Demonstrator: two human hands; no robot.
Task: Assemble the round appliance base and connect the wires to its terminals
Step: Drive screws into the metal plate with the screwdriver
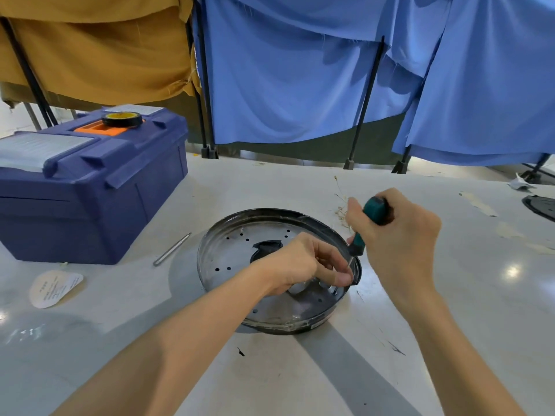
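Gripping the green-and-black handle of a screwdriver (374,210), the right hand (399,235) has all its fingers wrapped round it and holds the tool tilted, shaft pointing down and to the left. The left hand (303,262) reaches in from the near left with its fingers curled. Its thumb and forefinger are pinched together at the lower end of the shaft; anything small held there is hidden.

Both hands meet over the right inner edge of the round base (231,250), a shallow dark-rimmed pan with a perforated metal floor. It lies flat at the middle of the pale table (270,370). The left wrist covers part of the pan's floor.

A thin metal rod (172,249) lies just left of the base. Farther left stands a blue toolbox (90,190) with an orange handle, and a black tape roll (122,119) rests on its lid. Near it lies a white paper label (54,288) whose print is too small to read. A black round part (540,207) shows at the far right edge. Blue cloth (300,70) and mustard cloth (90,49) hang behind the table.
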